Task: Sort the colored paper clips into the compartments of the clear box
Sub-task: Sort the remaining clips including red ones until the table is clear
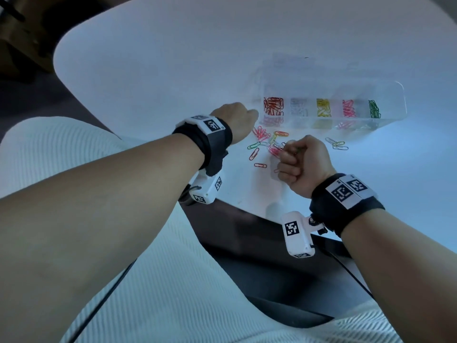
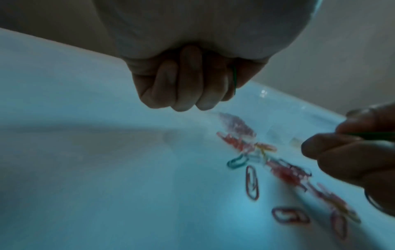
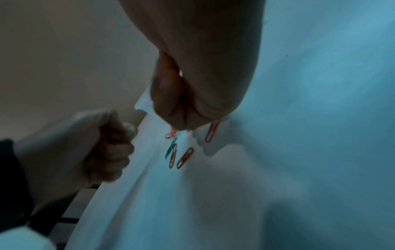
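The clear box point(image 1: 398, 95) lies at the back right of the white table point(image 1: 160, 58). Its compartments hold red point(image 1: 273, 106), pale point(image 1: 298, 107), yellow point(image 1: 323, 108), pink point(image 1: 348, 108) and green clips point(image 1: 374, 108). A loose pile of mixed clips point(image 1: 264, 141) lies in front of the box's left end. My left hand point(image 1: 243, 118) hovers curled just left of the box, and a green clip point(image 2: 234, 79) shows between its fingers. My right hand point(image 1: 288, 155) is curled over the pile and pinches a thin green clip point(image 2: 371, 135).
A few pale clips point(image 1: 336, 144) lie apart to the right of the pile. Single red clips point(image 1: 260, 165) lie nearer me. The table's front edge point(image 1: 247, 206) runs just under my wrists, with a dark gap and my lap below.
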Motion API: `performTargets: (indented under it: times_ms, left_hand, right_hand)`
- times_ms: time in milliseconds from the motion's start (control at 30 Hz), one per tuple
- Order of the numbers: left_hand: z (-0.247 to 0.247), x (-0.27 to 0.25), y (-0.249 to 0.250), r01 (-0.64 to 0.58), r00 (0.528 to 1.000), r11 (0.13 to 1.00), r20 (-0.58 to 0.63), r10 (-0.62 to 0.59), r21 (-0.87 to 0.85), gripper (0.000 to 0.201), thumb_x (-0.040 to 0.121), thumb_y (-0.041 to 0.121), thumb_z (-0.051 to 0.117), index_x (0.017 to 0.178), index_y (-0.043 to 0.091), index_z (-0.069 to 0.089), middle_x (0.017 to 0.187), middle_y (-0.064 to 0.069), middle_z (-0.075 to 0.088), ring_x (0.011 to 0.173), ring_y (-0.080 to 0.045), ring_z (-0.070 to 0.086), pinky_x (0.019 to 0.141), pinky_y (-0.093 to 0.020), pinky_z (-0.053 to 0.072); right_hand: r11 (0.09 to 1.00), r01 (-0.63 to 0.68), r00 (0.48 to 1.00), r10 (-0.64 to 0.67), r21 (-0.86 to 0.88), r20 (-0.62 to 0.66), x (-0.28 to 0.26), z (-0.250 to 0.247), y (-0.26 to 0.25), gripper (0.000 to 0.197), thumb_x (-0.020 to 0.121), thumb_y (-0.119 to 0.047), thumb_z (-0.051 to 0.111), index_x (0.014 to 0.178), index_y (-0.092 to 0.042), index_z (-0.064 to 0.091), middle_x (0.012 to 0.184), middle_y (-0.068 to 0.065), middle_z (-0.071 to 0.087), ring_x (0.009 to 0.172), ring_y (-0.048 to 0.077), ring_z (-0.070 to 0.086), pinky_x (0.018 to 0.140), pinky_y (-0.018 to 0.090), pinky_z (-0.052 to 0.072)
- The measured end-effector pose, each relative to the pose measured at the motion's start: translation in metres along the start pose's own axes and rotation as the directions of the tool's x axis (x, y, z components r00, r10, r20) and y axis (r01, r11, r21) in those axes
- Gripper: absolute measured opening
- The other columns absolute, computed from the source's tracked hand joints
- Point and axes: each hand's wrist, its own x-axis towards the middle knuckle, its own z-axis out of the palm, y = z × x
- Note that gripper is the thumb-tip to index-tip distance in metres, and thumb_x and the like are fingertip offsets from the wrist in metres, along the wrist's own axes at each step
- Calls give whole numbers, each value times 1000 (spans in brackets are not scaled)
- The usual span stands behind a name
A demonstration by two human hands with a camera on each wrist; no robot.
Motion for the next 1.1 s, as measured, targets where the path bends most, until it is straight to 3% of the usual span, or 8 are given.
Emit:
performTargets:
  times_ms: [167,300,400,500,567,667,967,1100]
  left_hand:
    - [-16,-8,24,-267,964,963,-5,267,-31,37,98,15,29,61,16,24,62,-1,28,59,-18,25,55,-34,20]
    - [-34,-17,40,-387,922,912,-60,382,-133,30,96,11,31,67,15,35,63,4,33,57,-13,28,52,-26,25]
    - [-51,-19,43,-387,922,906,-103,374,-171,23,95,8,29,83,11,48,65,8,41,55,-6,35,46,-17,29]
    - [-59,-17,38,-384,921,907,-139,364,-170,28,96,8,27,94,17,53,72,11,48,59,-1,43,50,-12,33]
    - [-58,-15,35,-382,923,899,-144,358,-214,31,95,7,25,98,18,53,75,8,49,64,-5,44,56,-17,35]
    - [-53,-13,35,-395,918,898,-121,377,-195,31,97,5,26,103,18,53,77,9,46,67,-5,42,57,-14,34]
    - [-46,-8,38,-438,899,881,-102,426,-179,32,96,4,36,106,20,62,94,5,61,87,-11,54,65,-11,39]
    - [-47,-12,37,-449,888,876,21,460,-177,23,91,8,56,102,22,69,85,8,72,65,3,59,61,-8,44]
  right_hand:
    - [993,-13,985,33,-113,170,-4,18,-7,11,71,-16,36,62,-17,30,52,0,27,37,13,20,36,18,18]
    - [983,27,979,11,-184,206,-3,34,-19,27,83,-10,27,66,-10,48,57,6,46,41,17,39,36,19,27]
    - [922,93,988,-37,-377,153,2,44,-29,29,86,-13,35,68,-9,57,53,1,34,44,16,26,39,19,21]
    - [404,184,953,-295,-896,62,14,49,-31,22,88,-17,52,77,-9,69,62,1,56,52,20,49,47,28,43]
    - [44,155,900,-418,-987,122,22,47,-27,19,90,-19,57,92,-14,75,93,5,71,80,25,67,73,33,57]
    - [-175,114,881,-438,-978,181,26,45,-21,17,88,-22,64,100,-29,74,105,0,69,90,21,65,77,27,52]
    - [-388,-37,893,-426,-921,144,25,60,-20,34,81,-33,71,105,-11,61,105,7,62,91,29,61,78,34,50]
    - [-390,-42,879,-451,-920,151,28,60,-15,44,86,-37,61,120,-10,53,116,9,59,105,30,60,80,34,44]
